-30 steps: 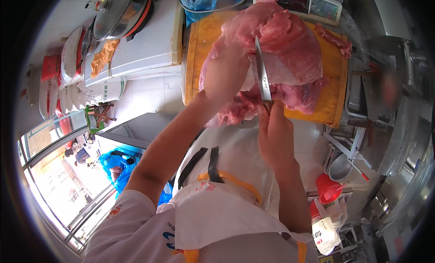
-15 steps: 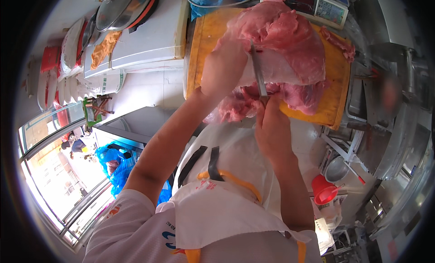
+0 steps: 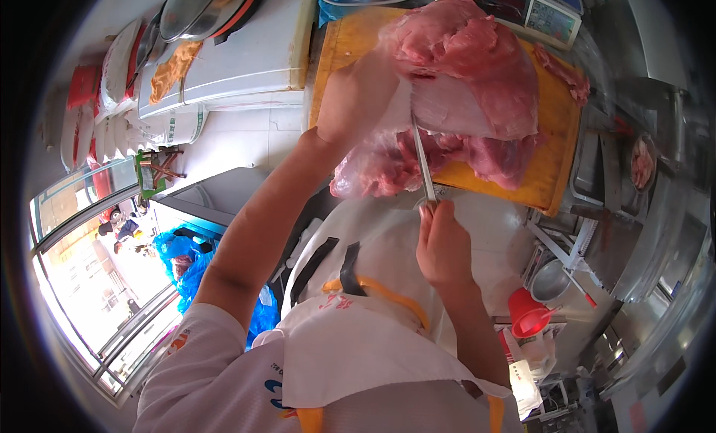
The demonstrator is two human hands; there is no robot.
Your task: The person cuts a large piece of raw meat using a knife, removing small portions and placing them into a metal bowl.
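Note:
A large slab of raw pink meat (image 3: pixel 477 75) with a pale fatty layer lies on a yellow cutting board (image 3: pixel 552 157). My left hand (image 3: pixel 356 97) is closed on the meat's left edge, its fingertips partly hidden and slightly blurred. In my right hand (image 3: pixel 445 243) is the handle of a long narrow knife (image 3: pixel 423 161), held at the near side of the board. Its blade points away from me, and the tip rests against the pale layer near my left hand. Darker, ragged meat (image 3: pixel 380 164) hangs over the board's near edge.
A scale (image 3: pixel 548 19) stands behind the board, with a meat strip (image 3: pixel 563 75) at the board's right. To the left are a white cabinet (image 3: pixel 253 52) and a lidded pan (image 3: pixel 209 11). A red scoop (image 3: pixel 528 314) is at lower right, blue plastic bags (image 3: pixel 186 265) at lower left.
My right hand has drawn the knife back toward me, so its tip sits lower on the meat. My left hand has shifted slightly left, still at the meat's edge.

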